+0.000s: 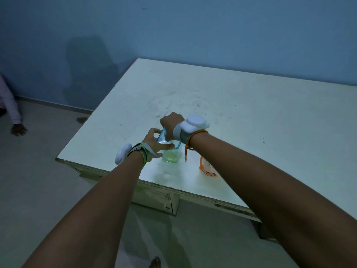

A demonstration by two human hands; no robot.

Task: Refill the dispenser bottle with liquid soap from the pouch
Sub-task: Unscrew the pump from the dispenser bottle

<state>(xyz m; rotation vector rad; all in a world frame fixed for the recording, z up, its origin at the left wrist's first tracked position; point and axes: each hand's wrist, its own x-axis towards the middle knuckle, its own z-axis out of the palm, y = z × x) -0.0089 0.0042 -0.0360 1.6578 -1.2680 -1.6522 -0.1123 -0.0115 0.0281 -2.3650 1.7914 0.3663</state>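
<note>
Head view: both arms reach out over the near corner of a white table.
Bystander, far left: another person's sleeve and hand hang at the frame edge.
Left hand: fingers spread around the side of the container, thumb along its near rim; it holds the body steady.
Dispenser bottle: clear, squarish vessel with a blue-green rim, standing on the table near the front edge; pale yellowish liquid in the bottom.
Right hand: curled over the top of the bottle; what the fingers pinch is hidden.
Soap pouch: orange, lying flat just right of the bottle, untouched.
Handling (judgement): the pouch is likely soft, floppy and slippery, best held by the upper corners; the bottle is rigid and light, so it should be braced at the walls.
</note>
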